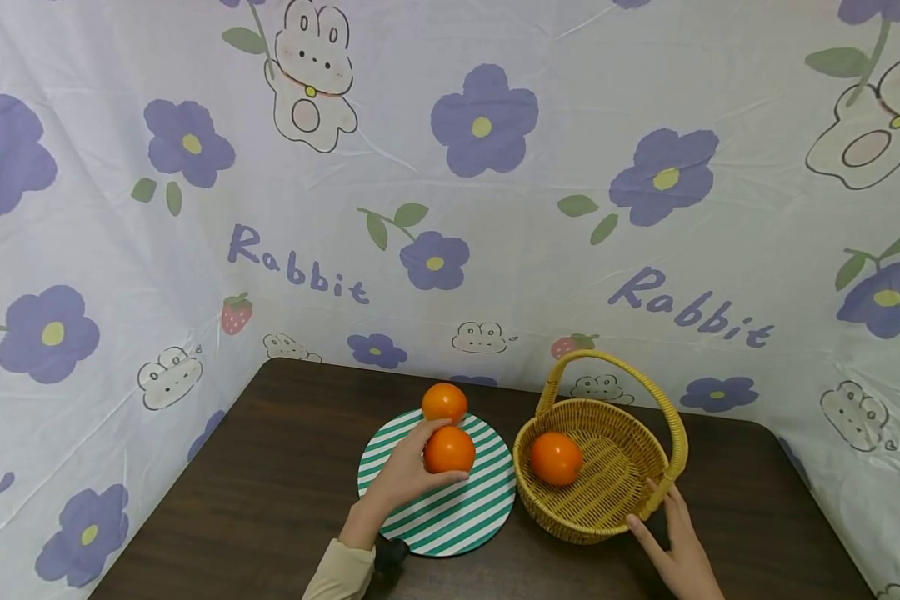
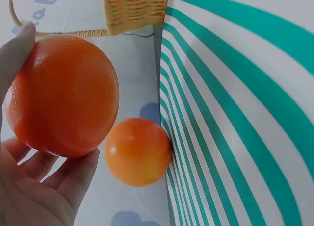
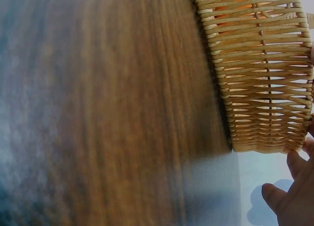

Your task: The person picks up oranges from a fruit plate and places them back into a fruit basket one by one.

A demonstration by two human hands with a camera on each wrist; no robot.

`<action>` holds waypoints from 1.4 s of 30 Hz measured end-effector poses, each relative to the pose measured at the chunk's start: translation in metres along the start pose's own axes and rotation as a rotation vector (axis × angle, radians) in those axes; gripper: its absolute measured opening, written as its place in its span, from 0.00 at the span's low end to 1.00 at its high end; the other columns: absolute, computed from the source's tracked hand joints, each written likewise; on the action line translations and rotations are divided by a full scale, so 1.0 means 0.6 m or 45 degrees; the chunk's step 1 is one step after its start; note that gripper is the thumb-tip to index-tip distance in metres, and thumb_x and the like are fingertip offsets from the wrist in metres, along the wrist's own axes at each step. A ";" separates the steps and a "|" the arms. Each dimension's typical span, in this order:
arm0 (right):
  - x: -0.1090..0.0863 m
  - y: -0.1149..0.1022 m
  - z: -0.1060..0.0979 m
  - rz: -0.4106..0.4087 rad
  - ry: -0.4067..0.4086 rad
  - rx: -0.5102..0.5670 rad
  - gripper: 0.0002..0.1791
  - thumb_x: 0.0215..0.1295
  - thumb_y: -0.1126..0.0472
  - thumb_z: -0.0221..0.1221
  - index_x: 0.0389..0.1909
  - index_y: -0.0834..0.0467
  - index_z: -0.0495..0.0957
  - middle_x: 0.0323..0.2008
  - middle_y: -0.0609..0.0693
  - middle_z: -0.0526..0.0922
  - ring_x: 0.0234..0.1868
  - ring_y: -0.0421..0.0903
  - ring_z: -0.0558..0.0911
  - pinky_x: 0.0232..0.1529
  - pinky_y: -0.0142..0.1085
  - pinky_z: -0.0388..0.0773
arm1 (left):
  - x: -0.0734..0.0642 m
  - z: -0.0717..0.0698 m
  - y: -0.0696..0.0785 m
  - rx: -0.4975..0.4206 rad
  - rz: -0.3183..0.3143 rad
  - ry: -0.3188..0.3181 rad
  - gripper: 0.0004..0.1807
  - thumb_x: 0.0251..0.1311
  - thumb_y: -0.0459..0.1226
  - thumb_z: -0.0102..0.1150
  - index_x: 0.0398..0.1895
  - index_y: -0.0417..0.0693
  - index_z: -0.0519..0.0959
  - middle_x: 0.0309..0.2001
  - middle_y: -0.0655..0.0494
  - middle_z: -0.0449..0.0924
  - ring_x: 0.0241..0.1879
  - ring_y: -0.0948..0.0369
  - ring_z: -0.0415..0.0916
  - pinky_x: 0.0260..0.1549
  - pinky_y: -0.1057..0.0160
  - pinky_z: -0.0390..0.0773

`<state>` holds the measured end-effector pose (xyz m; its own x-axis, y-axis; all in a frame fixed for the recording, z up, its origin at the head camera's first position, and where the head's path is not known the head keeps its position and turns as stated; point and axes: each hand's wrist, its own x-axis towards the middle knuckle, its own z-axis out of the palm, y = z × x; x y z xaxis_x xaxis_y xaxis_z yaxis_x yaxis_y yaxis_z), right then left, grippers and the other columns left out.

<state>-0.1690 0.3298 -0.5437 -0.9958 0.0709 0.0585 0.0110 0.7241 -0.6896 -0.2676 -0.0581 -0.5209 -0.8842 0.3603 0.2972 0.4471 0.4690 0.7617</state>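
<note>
My left hand [image 1: 408, 473] grips an orange [image 1: 450, 450] between thumb and fingers. In the left wrist view this orange [image 2: 64, 96] hangs a little above the striped surface. A second orange [image 1: 444, 402] sits just behind it on a round green-and-white striped plate [image 1: 457, 525]. To the right stands a yellow wicker basket [image 1: 607, 433] with an arched handle, and a third orange [image 1: 557, 459] lies at its left side inside. At the basket's right front, my right hand [image 1: 678, 546] holds the rim by the handle's base, thumb in front; part of its fingers is hidden.
The dark wooden table [image 1: 270, 467] bears the plate and basket side by side, almost touching. A white cloth [image 1: 532, 208] printed with flowers and rabbits hangs behind and along the sides. A small black object [image 1: 392, 552] shows under my left wrist.
</note>
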 end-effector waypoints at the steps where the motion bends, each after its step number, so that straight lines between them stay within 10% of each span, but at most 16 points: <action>1: 0.000 0.000 0.000 0.002 -0.003 0.001 0.42 0.67 0.41 0.48 0.72 0.58 0.43 0.72 0.61 0.35 0.67 0.70 0.47 0.51 0.70 0.54 | 0.001 0.001 0.004 -0.003 0.008 -0.003 0.45 0.42 0.58 0.68 0.64 0.54 0.65 0.60 0.58 0.68 0.50 0.58 0.72 0.47 0.53 0.75; 42: 0.000 0.003 0.001 0.000 0.011 0.005 0.41 0.67 0.41 0.48 0.72 0.58 0.44 0.72 0.61 0.35 0.68 0.69 0.46 0.52 0.69 0.54 | 0.058 0.080 0.103 -0.084 0.163 -0.215 0.41 0.45 0.60 0.65 0.62 0.60 0.63 0.58 0.61 0.68 0.50 0.66 0.70 0.48 0.65 0.74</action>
<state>-0.1691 0.3307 -0.5456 -0.9950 0.0765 0.0649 0.0103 0.7212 -0.6927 -0.2640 0.0221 -0.4911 -0.7832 0.5459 0.2976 0.5396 0.3591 0.7615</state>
